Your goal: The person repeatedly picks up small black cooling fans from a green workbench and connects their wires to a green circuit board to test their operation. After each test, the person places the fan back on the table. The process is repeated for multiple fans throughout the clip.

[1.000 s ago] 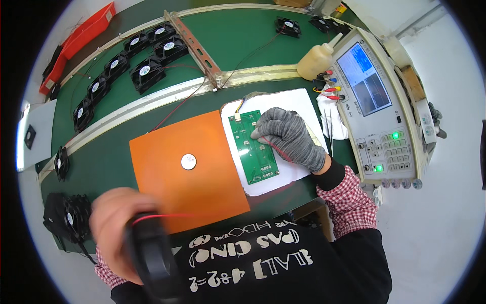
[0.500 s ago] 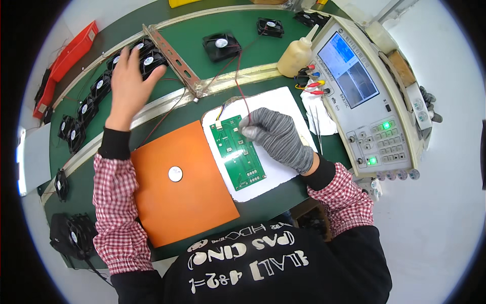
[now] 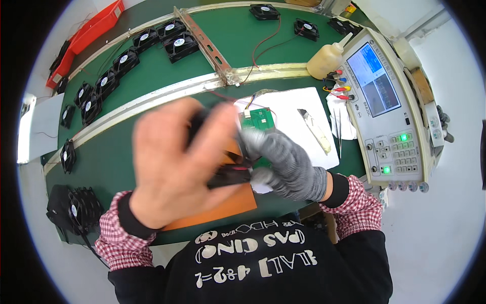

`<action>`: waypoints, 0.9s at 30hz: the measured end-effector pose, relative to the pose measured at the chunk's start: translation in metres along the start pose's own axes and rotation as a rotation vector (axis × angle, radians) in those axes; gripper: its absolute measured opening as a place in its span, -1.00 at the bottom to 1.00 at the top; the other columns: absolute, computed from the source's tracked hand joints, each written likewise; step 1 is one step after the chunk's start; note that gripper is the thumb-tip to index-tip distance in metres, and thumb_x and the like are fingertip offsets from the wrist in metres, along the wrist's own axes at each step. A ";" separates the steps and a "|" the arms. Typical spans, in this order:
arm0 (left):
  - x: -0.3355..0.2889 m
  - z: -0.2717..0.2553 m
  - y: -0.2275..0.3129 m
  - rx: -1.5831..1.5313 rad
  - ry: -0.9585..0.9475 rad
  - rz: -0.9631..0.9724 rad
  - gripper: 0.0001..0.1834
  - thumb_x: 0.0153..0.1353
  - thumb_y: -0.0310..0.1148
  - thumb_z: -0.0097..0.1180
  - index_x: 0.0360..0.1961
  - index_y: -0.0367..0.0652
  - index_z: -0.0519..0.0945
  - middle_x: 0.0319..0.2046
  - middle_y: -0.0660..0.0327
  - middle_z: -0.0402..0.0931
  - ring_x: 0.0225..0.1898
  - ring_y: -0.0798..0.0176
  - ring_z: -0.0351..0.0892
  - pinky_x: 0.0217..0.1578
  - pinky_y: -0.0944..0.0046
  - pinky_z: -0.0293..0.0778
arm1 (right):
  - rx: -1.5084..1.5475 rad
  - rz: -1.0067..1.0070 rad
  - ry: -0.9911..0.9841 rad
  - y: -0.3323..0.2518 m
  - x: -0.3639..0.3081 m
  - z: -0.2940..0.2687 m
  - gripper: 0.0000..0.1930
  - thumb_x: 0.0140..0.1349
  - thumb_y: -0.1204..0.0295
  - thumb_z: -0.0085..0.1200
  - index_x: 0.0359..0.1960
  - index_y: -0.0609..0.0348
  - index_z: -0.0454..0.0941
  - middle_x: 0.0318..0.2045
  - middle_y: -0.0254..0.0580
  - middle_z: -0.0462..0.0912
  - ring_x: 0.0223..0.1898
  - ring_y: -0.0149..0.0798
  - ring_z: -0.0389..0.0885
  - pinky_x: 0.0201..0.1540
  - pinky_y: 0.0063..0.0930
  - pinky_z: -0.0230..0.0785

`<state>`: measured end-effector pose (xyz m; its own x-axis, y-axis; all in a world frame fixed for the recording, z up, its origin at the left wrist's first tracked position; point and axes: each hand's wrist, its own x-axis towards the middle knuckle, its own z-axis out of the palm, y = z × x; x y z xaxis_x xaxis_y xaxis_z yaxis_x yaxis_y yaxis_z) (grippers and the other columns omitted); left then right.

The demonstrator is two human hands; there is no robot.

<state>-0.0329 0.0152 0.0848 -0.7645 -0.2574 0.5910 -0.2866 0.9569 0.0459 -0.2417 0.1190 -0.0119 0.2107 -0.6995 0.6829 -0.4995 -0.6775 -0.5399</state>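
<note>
A black cooling fan (image 3: pixel 230 175) is held above the orange sheet (image 3: pixel 235 203), in front of my body. My bare left hand (image 3: pixel 177 164), smeared by motion, wraps around it from the left. My right hand (image 3: pixel 291 167), in a grey knitted glove, grips the fan's right edge between fingers and thumb. Much of the fan is hidden behind my left hand. Behind my hands, a green circuit board (image 3: pixel 262 118), partly covered, lies on a white pad (image 3: pixel 296 101). A plug with thin wires sits at its top corner.
More black fans (image 3: pixel 125 62) line the green bench at the left. A metal rail (image 3: pixel 205 43) crosses the back. At the right stand a glue bottle (image 3: pixel 326 60) and a test instrument (image 3: pixel 390 111) with a lit screen. Tweezers (image 3: pixel 340 126) lie on white tissue; a cutter (image 3: pixel 316 133) rests nearby.
My left hand has come from the fans at the back left to the middle. A fan is now between both hands; my right hand has left the red wire. The whole view has shifted.
</note>
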 end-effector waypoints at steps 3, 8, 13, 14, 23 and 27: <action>-0.004 -0.018 -0.040 0.025 0.257 -0.226 -0.21 0.04 -0.19 0.28 0.30 -0.19 0.31 0.05 0.02 0.39 0.04 0.11 0.44 0.08 0.19 0.34 | -0.324 0.113 -0.224 -0.006 0.008 -0.037 -0.60 0.02 0.54 0.20 -0.03 0.13 0.55 -0.13 -0.12 0.56 -0.16 -0.02 0.54 -0.10 -0.19 0.45; -0.022 -0.021 -0.090 -0.227 0.431 -0.693 -0.51 0.34 -0.24 0.02 0.25 -0.17 0.34 -0.12 0.16 0.39 -0.28 0.41 0.35 -0.24 0.40 0.35 | -0.364 0.458 -0.129 0.026 0.007 -0.049 -0.83 0.06 0.46 0.26 -0.29 0.19 0.70 -0.35 -0.11 0.59 -0.27 -0.10 0.57 -0.15 -0.29 0.44; -0.040 0.021 -0.014 0.026 -0.167 -0.426 -0.33 -0.13 -0.10 0.42 -0.02 -0.21 0.47 -0.04 -0.06 0.34 0.00 -0.17 0.41 -0.05 0.00 0.46 | -0.099 0.621 -0.082 0.036 0.006 -0.036 -0.83 0.05 0.43 0.32 -0.35 0.24 0.69 -0.46 -0.06 0.64 -0.38 -0.10 0.64 -0.23 -0.30 0.45; -0.043 0.030 -0.009 -0.003 -0.225 -0.400 -0.32 -0.12 -0.10 0.38 0.00 -0.22 0.46 -0.01 -0.03 0.33 -0.04 -0.16 0.46 -0.09 -0.02 0.49 | -0.037 0.618 -0.063 0.038 0.004 -0.033 -0.83 0.02 0.45 0.34 -0.36 0.23 0.69 -0.44 -0.10 0.64 -0.36 -0.14 0.64 -0.25 -0.33 0.46; -0.058 0.033 -0.050 -0.505 -0.322 -0.327 -0.01 -0.22 0.07 0.47 0.20 -0.27 0.40 0.14 -0.09 0.34 0.20 -0.13 0.30 0.16 -0.03 0.28 | -0.057 0.554 -0.105 0.046 -0.004 -0.030 -0.83 -0.05 0.55 0.35 -0.36 0.22 0.69 -0.37 -0.17 0.61 -0.32 -0.21 0.63 -0.21 -0.37 0.48; -0.061 0.029 -0.028 -0.418 -0.414 -0.226 0.23 -0.37 0.10 0.53 0.35 -0.23 0.24 0.21 -0.02 0.27 0.21 -0.13 0.24 0.23 -0.01 0.18 | -0.072 0.568 -0.135 0.048 -0.003 -0.027 -0.81 -0.05 0.55 0.36 -0.35 0.23 0.69 -0.34 -0.17 0.60 -0.28 -0.21 0.62 -0.19 -0.38 0.48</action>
<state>0.0045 0.0000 0.0240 -0.8956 -0.4101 0.1726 -0.2815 0.8226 0.4940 -0.2893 0.0952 -0.0266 -0.0039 -0.9742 0.2255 -0.6203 -0.1745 -0.7647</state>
